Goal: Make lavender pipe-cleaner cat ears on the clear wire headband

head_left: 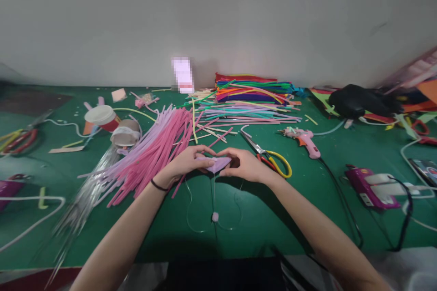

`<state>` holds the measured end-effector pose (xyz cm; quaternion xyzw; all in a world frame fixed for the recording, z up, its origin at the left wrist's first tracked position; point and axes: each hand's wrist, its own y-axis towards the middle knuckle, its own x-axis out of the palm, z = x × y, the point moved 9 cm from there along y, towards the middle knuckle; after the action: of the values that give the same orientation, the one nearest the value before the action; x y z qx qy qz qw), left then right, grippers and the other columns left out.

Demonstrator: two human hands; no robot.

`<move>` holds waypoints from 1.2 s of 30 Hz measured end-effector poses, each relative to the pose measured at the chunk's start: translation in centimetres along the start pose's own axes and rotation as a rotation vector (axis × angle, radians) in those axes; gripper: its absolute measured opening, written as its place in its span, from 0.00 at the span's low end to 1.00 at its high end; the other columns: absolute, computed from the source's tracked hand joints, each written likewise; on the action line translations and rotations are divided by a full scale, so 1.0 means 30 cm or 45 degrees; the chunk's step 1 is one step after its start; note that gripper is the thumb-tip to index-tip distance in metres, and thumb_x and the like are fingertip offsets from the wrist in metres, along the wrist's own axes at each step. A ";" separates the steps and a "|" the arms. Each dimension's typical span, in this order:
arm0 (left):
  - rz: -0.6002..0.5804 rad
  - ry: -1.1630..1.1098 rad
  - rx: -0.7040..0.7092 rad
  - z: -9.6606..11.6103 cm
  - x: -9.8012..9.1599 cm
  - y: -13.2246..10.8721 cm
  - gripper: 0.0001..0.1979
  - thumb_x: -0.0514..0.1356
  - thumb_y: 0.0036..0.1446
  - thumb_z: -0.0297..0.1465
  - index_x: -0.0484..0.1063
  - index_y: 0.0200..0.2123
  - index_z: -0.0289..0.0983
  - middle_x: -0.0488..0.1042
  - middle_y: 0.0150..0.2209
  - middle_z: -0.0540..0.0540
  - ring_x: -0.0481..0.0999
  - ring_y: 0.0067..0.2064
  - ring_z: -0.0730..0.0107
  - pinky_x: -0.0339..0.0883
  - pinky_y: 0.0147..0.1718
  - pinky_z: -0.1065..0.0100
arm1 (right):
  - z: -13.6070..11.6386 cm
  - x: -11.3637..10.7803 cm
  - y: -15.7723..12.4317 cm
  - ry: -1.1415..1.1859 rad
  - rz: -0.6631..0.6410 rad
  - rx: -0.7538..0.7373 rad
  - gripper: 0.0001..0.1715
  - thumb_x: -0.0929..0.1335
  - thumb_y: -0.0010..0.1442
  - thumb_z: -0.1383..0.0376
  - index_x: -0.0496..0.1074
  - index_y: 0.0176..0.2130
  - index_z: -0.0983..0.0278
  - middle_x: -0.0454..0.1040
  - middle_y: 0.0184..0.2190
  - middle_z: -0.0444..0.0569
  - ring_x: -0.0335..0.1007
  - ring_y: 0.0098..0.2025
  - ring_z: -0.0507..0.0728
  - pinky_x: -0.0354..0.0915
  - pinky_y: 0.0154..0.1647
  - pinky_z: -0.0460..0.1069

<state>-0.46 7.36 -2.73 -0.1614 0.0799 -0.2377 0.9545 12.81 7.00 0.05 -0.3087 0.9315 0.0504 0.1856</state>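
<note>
The lilac, fuzzy, folded piece [220, 164] is located directly between the two hands, its long axis running roughly left to right, from one hand to the other. Neither hand is clearly nearer; both touch it. The left hand [186, 162] is nearly closed, its thumb pressed over the left part of the piece and its fingers curled behind. The right hand [246, 165] is curved and partly closed, with thumb and fingers at the right end; its exact contact is partly hidden.

A thin, pale strand runs from the middle of the piece towards the near edge, meeting a small, pale lilac tuft [215, 216]. Whether the tuft hangs or rests cannot be determined.

The green surface [273, 225] carries a bundle of pink, fuzzy stems [160, 150] beside the left hand. Yellow-and-red-handled scissors [282, 163] lie just beyond the right hand; a pink glue gun [305, 140] and a purple power strip [363, 186] lie further right. A plain grey wall [218, 17] stands behind.
</note>
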 end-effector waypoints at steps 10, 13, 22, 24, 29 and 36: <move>0.046 -0.015 0.010 -0.004 0.003 -0.003 0.17 0.67 0.47 0.38 0.73 0.36 0.33 0.78 0.30 0.44 0.79 0.31 0.67 0.74 0.33 0.67 | 0.076 0.010 -0.009 0.471 -0.111 0.313 0.20 0.74 0.50 0.56 0.72 0.38 0.66 0.77 0.28 0.48 0.75 0.30 0.53 0.72 0.32 0.47; 0.032 -0.036 -0.012 -0.002 0.002 -0.007 0.17 0.67 0.47 0.39 0.73 0.36 0.33 0.78 0.30 0.44 0.79 0.31 0.66 0.74 0.33 0.66 | 0.057 -0.009 -0.001 0.383 -0.041 0.193 0.18 0.74 0.50 0.59 0.71 0.40 0.64 0.76 0.29 0.46 0.73 0.29 0.52 0.71 0.31 0.47; -0.043 0.125 0.019 0.044 0.013 -0.013 0.17 0.69 0.41 0.37 0.73 0.34 0.34 0.76 0.29 0.48 0.76 0.30 0.70 0.68 0.31 0.71 | 0.008 0.002 0.008 0.240 0.077 0.052 0.17 0.73 0.50 0.59 0.73 0.39 0.64 0.76 0.30 0.46 0.71 0.30 0.52 0.66 0.33 0.47; -0.057 0.173 0.030 0.040 0.013 -0.009 0.18 0.69 0.41 0.38 0.74 0.34 0.34 0.76 0.29 0.48 0.76 0.30 0.70 0.67 0.31 0.72 | 0.008 0.001 0.006 0.225 0.086 0.073 0.17 0.73 0.50 0.58 0.74 0.39 0.64 0.76 0.31 0.47 0.71 0.30 0.53 0.66 0.32 0.47; -0.078 0.195 0.006 0.021 0.015 -0.004 0.18 0.69 0.41 0.38 0.75 0.34 0.35 0.77 0.29 0.47 0.76 0.31 0.69 0.67 0.32 0.71 | 0.017 0.000 0.006 0.214 0.064 0.100 0.17 0.72 0.53 0.57 0.76 0.39 0.64 0.78 0.32 0.48 0.73 0.32 0.54 0.68 0.34 0.47; -0.106 0.055 -0.025 0.019 0.030 -0.004 0.16 0.69 0.43 0.38 0.75 0.33 0.34 0.77 0.29 0.47 0.76 0.31 0.70 0.68 0.34 0.70 | 0.018 -0.010 0.007 0.234 0.026 0.073 0.15 0.70 0.56 0.59 0.75 0.42 0.63 0.78 0.33 0.48 0.75 0.34 0.54 0.70 0.36 0.48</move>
<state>0.40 6.99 -2.21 -0.1686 0.0962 -0.2797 0.9403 13.07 7.43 -0.33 -0.2971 0.9487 -0.0030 0.1077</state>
